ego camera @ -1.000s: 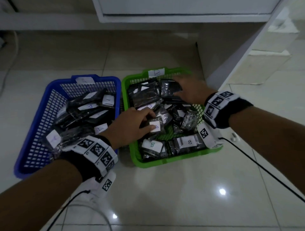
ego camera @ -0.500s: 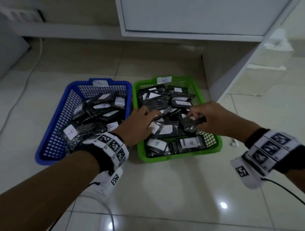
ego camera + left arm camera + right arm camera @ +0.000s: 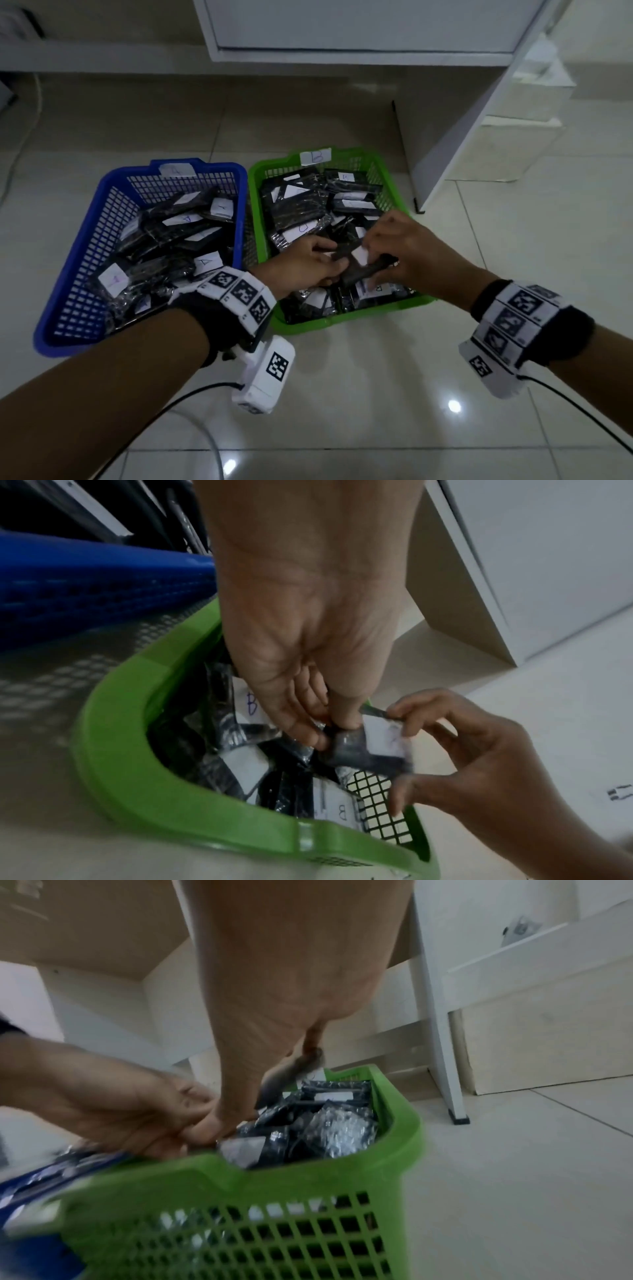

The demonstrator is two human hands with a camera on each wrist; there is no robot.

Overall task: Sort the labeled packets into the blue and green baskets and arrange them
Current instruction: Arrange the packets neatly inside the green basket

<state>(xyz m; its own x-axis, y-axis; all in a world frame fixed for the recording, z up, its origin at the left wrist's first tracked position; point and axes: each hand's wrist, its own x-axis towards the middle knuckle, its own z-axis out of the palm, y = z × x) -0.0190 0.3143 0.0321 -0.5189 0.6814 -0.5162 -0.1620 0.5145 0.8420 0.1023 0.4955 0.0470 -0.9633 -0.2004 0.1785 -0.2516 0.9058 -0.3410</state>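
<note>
Pinching one dark packet from both ends, the left hand and right hand hold it just above the green basket, white label up, probably to read it before choosing green or the blue basket.

- Held packet: dark, shiny plastic with a white label, raised over the near half of the green basket, pinched at each end by a hand.
- Green basket: lattice-walled, tag "B" on its far rim, full of dark labeled packets.
- Blue basket: touching its left side, also holding dark labeled packets, some marked "A".
</note>
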